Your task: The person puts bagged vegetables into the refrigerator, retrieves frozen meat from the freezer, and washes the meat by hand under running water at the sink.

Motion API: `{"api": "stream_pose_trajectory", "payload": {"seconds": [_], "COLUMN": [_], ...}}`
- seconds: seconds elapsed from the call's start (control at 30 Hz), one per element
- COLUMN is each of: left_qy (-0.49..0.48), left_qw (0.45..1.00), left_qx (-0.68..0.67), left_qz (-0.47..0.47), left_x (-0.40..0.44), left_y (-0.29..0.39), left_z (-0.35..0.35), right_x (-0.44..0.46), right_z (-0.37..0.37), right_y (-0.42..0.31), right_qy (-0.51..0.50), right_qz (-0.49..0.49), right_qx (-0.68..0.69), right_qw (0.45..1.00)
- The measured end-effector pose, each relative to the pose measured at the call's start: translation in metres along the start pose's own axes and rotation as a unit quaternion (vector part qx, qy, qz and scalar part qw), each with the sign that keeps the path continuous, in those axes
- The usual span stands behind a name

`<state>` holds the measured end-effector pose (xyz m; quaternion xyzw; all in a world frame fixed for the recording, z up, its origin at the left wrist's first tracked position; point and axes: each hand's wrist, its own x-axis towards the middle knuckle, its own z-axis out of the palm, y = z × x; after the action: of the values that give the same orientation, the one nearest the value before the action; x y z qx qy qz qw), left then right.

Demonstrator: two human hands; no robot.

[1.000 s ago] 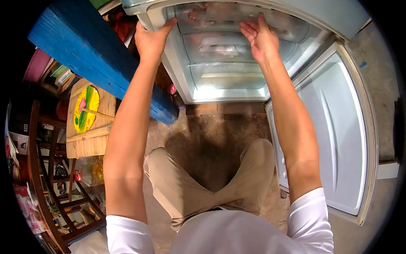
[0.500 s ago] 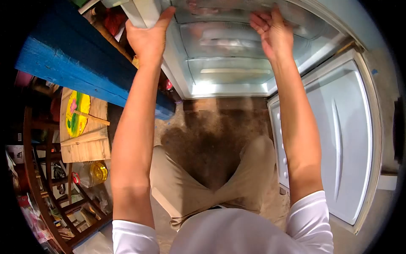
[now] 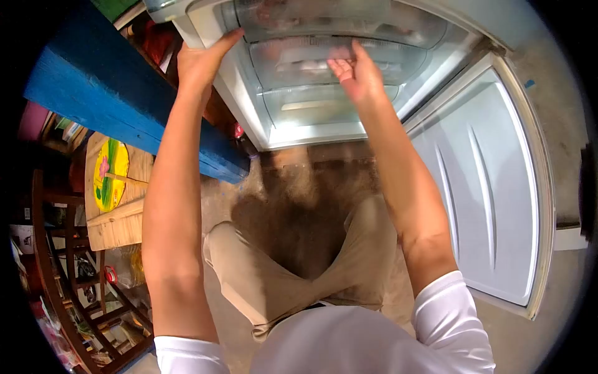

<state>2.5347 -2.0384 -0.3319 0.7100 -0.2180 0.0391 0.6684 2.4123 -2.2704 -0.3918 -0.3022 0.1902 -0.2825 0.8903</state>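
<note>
An upright freezer (image 3: 240, 118) stands in front of me with stacked clear drawers. My left hand (image 3: 200, 67) grips the left side edge of its body, thumb on the inner side; the other fingers are mostly hidden. My right hand (image 3: 358, 73) is in front of the middle drawer (image 3: 280, 53), holding nothing, its fingers loosely bent and thumb apart. Above is an upper drawer (image 3: 293, 19) with blurred contents, and below is a bottom drawer (image 3: 299, 106). Whether my right fingers touch the drawer front, I cannot tell.
The freezer door (image 3: 492, 187) hangs wide on the right. A blue beam (image 3: 124, 118) runs along the left. Beyond it are a wooden stool (image 3: 115, 230) with a yellow painted fan (image 3: 112, 174), a plastic bottle (image 3: 128, 271) and a dark wooden rack (image 3: 59, 274).
My right hand has moved left and down from the upper drawer to the middle one. My left hand keeps its hold on the freezer's side edge. The view has shifted slightly.
</note>
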Motion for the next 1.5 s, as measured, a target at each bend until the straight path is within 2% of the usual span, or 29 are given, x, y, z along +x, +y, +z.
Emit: {"api": "stream_pose_trajectory", "payload": {"seconds": [0.03,0.23,0.3,0.37,0.47,0.6,0.67,0.77,0.9,1.0,1.1,1.3,1.5], "left_qy": [0.002,0.002,0.007,-0.002,0.031,0.029,0.024,0.018,0.035,0.034,0.02,0.025,0.032], "left_qw": [1.0,0.999,0.999,0.999,0.997,0.996,0.995,0.997,0.995,0.996,0.998,0.996,0.996], "left_qx": [0.0,-0.007,0.032,0.016,0.051,0.083,0.099,0.075,0.089,0.085,0.06,0.086,0.085], "left_qz": [0.006,0.032,0.019,0.03,0.047,0.033,0.015,0.014,0.014,0.024,-0.002,0.011,-0.014], "left_x": [0.0,-0.001,-0.001,-0.002,-0.001,-0.001,-0.002,-0.003,-0.004,-0.008,-0.008,-0.003,-0.005], "left_y": [0.004,-0.005,-0.003,-0.001,-0.005,-0.004,-0.002,-0.004,-0.007,-0.003,0.0,-0.001,0.011], "left_z": [0.0,0.001,-0.001,0.0,0.0,-0.001,-0.002,-0.002,-0.001,0.003,0.003,-0.006,0.003], "right_x": [-0.006,-0.053,-0.066,-0.072,-0.068,-0.065,-0.06,-0.069,-0.115,-0.14,-0.156,-0.181,-0.186], "right_z": [0.001,-0.025,-0.023,-0.016,-0.014,-0.012,-0.012,-0.02,-0.026,-0.047,-0.053,-0.047,-0.05], "right_y": [0.003,0.014,0.017,0.015,0.008,-0.001,-0.005,-0.001,0.002,0.006,0.005,0.011,0.018], "right_qy": [0.026,-0.006,-0.021,0.033,-0.007,0.011,-0.021,-0.009,0.004,0.053,0.048,0.057,0.054], "right_qz": [-0.011,-0.052,-0.055,-0.066,-0.065,-0.065,-0.072,-0.068,-0.063,-0.085,-0.078,-0.051,-0.071], "right_qx": [-0.023,-0.059,-0.056,-0.04,-0.075,-0.089,-0.095,-0.083,-0.093,-0.088,-0.08,-0.064,-0.069], "right_qw": [0.999,0.997,0.997,0.997,0.995,0.994,0.993,0.994,0.994,0.991,0.993,0.995,0.994]}}
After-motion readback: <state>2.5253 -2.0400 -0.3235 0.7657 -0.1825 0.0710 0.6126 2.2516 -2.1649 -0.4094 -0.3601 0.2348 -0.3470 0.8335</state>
